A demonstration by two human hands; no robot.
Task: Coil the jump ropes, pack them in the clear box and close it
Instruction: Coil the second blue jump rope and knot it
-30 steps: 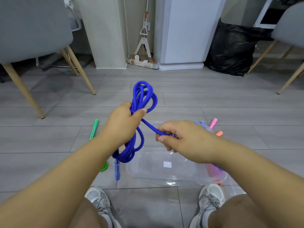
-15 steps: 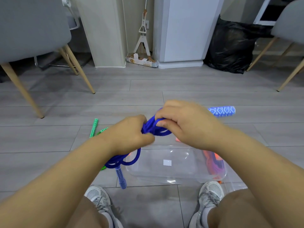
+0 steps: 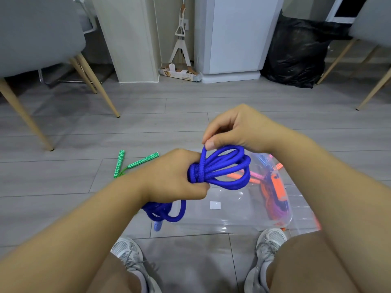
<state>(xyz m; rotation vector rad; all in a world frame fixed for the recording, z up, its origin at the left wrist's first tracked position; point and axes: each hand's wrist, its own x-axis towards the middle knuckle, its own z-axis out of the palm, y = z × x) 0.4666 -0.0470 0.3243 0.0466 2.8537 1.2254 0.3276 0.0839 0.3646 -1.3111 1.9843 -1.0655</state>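
My left hand [image 3: 173,176] grips the middle of a coiled blue jump rope [image 3: 222,168], held above the clear box [image 3: 239,212] on the floor. Loops fan out to the right of my fist; more loops and a blue handle [image 3: 157,226] hang below it. My right hand [image 3: 239,127] pinches the top of one loop between thumb and fingers. Orange and pink ropes [image 3: 275,193] lie at the right end of the box. A green jump rope [image 3: 135,162] with two patterned handles lies on the floor to the left.
My two shoes [image 3: 129,256] stand just in front of the box. A grey chair [image 3: 38,39] is at the back left, another chair's legs [image 3: 372,89] at the back right. A black bag [image 3: 296,53] and a white cabinet [image 3: 234,34] stand at the far side.
The rope's loose end has been wound round the coil's middle. My right hand moved up and right and now pinches a loop's top; the loops now fan out to the right.
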